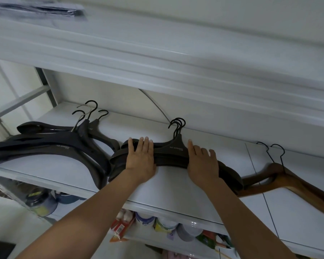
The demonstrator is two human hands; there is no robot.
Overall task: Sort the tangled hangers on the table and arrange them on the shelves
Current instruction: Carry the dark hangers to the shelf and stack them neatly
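Both hands — left [141, 158], right [202, 161] — press flat, ungripping, on stacked black hangers [171, 153] on the shelf [176, 186].

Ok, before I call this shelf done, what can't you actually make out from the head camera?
- Middle stack: its count is unclear; both hands, left and right, cover its arms, and the hooks overlap.
- Brown hangers: cut off by the right edge.
- Left black pile: runs off the left edge.
- Lower shelf items: mostly hidden by the shelf board, labels blurred.
- The table: not in view.
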